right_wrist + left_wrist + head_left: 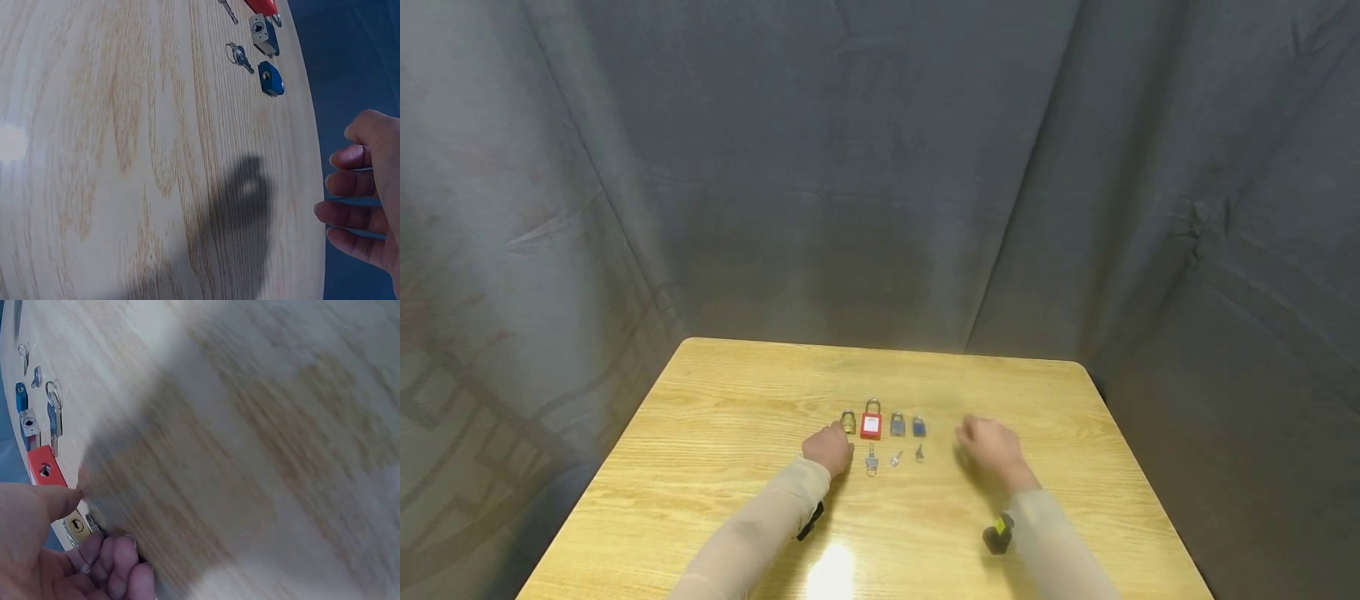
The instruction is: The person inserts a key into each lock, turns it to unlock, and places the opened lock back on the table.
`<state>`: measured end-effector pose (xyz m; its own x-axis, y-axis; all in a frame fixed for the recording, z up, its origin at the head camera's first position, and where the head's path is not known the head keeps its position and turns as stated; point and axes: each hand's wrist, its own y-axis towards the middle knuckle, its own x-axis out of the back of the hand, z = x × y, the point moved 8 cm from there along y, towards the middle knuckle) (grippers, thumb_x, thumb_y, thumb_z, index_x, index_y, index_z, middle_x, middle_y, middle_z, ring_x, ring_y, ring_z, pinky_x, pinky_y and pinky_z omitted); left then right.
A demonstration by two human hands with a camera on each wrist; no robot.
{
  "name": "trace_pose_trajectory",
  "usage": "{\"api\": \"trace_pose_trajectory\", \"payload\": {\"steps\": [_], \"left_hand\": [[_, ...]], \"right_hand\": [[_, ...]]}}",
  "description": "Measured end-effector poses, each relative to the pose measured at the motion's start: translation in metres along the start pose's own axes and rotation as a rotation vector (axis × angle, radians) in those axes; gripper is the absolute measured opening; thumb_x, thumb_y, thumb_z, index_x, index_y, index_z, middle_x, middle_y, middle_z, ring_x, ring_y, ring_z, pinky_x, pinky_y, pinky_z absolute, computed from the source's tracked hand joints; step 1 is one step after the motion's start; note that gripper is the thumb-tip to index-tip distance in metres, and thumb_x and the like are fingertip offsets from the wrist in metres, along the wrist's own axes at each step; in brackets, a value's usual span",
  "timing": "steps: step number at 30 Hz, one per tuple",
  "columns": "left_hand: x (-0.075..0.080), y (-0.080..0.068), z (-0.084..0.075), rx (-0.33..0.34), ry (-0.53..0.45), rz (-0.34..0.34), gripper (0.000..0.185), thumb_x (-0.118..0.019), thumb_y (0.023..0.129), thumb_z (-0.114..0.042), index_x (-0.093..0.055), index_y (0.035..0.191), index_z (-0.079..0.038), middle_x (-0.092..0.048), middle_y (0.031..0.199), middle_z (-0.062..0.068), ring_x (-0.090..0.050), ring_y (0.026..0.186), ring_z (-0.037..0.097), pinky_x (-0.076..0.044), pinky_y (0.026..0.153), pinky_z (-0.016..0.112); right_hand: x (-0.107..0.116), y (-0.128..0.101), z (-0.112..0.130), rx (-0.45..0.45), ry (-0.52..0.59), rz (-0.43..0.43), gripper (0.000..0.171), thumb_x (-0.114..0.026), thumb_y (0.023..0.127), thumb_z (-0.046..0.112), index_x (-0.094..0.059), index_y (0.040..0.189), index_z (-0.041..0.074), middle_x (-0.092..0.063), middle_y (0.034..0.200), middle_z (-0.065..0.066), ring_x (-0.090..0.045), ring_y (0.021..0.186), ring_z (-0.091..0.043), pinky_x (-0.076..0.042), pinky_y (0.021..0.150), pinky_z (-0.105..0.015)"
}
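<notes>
the left hand point(829, 450) is held low over the table point(925, 533), its fingertips brought right up to the brass lock point(848, 423) at the left end of a row of four. in the left wrist view its fingers are seen bent, with the thumb stretched out apart from them; the brass lock is framed in the gap, its keyhole turned toward the camera, and no grip is closed around it. whether the lock is touched cannot be told. a small metal piece point(93, 521) is seen between that lock and the fingertips, partly covered, its shape too unclear to be named.

to the right of the brass lock, the red lock point(871, 427) with a white label, the grey lock point(897, 427) and the blue lock point(919, 428) are lined up, well spaced. on the near side of these, three sets of keys are laid out: the first keys point(871, 461) by the red lock, the second keys point(897, 458) by the grey, the third keys point(920, 454) by the blue.

the right hand point(990, 450) is held beyond the blue lock, apart from it, with fingers loosely bent and nothing gripped; its shadow is cast on the table. behind the table, grey cloth point(850, 208) is hung.
</notes>
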<state>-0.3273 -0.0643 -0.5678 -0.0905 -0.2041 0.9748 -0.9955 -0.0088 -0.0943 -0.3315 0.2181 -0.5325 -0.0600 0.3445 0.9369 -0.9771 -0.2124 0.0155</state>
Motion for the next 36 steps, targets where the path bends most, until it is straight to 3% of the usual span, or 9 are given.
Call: {"api": "trace_pose_trajectory", "payload": {"steps": [6,11,15,23,31,36], "left_hand": [[0.002,0.0,0.003,-0.028,-0.001,0.012,0.025,-0.06,0.093,-0.028,-0.058,0.092,-0.003,-0.058,0.071,0.007,-0.06,0.06,0.019,-0.053,0.054,0.038],[0.01,0.001,0.011,-0.034,-0.013,-0.01,0.032,-0.066,0.091,-0.027,-0.059,0.107,0.0,-0.062,0.074,0.008,-0.057,0.055,0.017,-0.051,0.048,0.035],[0.011,0.004,0.016,-0.032,-0.074,0.006,0.044,-0.072,0.087,-0.029,-0.056,0.113,0.003,-0.064,0.087,0.012,-0.061,0.061,0.022,-0.053,0.052,0.035],[0.008,0.006,0.014,-0.083,-0.115,0.061,0.024,-0.07,0.089,-0.024,-0.062,0.097,-0.002,-0.063,0.084,0.011,-0.062,0.074,0.023,-0.056,0.062,0.038],[0.009,0.005,0.014,-0.106,-0.153,0.092,0.024,-0.069,0.089,-0.024,-0.061,0.072,-0.009,-0.063,0.07,0.002,-0.054,0.061,0.015,-0.05,0.055,0.031],[0.013,0.004,0.011,-0.116,-0.17,0.088,0.023,-0.072,0.086,-0.021,-0.058,0.075,-0.007,-0.059,0.068,0.002,-0.051,0.059,0.015,-0.047,0.053,0.03]], "right_hand": [[0.003,0.0,0.003,0.0,0.005,0.005,0.024,-0.051,0.1,0.026,-0.055,0.078,0.016,-0.05,0.063,0.004,-0.048,0.056,-0.011,-0.043,0.054,-0.026],[0.005,0.001,0.004,0.008,0.004,0.004,0.022,-0.051,0.099,0.025,-0.058,0.081,0.016,-0.051,0.064,0.005,-0.048,0.057,-0.01,-0.044,0.055,-0.025],[0.005,0.001,0.001,-0.004,0.004,0.008,0.021,-0.052,0.099,0.024,-0.058,0.082,0.015,-0.052,0.064,0.004,-0.049,0.057,-0.011,-0.044,0.054,-0.026],[0.002,0.004,-0.001,-0.006,0.005,0.021,0.021,-0.051,0.099,0.024,-0.058,0.081,0.016,-0.05,0.062,0.005,-0.047,0.054,-0.011,-0.042,0.051,-0.024],[0.007,0.003,0.003,-0.005,0.009,0.008,0.02,-0.053,0.099,0.023,-0.058,0.082,0.015,-0.05,0.062,0.004,-0.047,0.055,-0.011,-0.042,0.051,-0.025],[0.007,0.002,0.003,-0.009,-0.004,0.013,0.018,-0.053,0.098,0.024,-0.059,0.084,0.015,-0.05,0.063,0.004,-0.047,0.055,-0.011,-0.041,0.051,-0.025]]}}
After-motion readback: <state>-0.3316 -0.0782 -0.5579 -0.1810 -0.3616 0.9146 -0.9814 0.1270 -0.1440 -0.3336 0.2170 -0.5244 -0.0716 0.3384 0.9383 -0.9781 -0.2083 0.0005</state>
